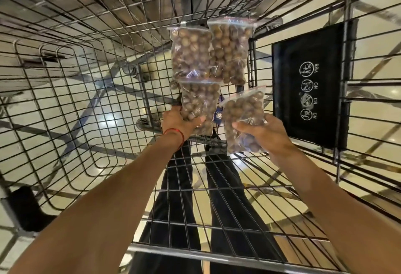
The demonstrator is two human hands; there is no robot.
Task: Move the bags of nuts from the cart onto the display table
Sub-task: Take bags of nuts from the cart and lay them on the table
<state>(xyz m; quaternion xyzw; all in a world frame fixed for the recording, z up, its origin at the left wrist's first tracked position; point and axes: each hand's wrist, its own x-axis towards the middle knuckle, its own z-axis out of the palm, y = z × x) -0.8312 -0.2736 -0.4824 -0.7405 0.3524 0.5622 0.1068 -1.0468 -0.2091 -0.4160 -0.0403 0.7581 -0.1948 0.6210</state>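
Several clear zip bags of brown round nuts lie inside the wire cart (86, 100). My left hand (180, 122) grips the lower edge of one bag (199, 102) near the cart's middle. My right hand (264, 132) holds another bag (243, 117) just to the right, with the thumb across its front. Two more bags lie farther in, side by side: one on the left (191, 52) and one on the right (230, 52). The display table is not in view.
A black child-seat flap (308, 85) with white pictograms hangs on the cart's right side. Wire walls enclose the basket on all sides. Glossy pale floor shows through the mesh, and dark trouser legs (225, 197) show below the cart.
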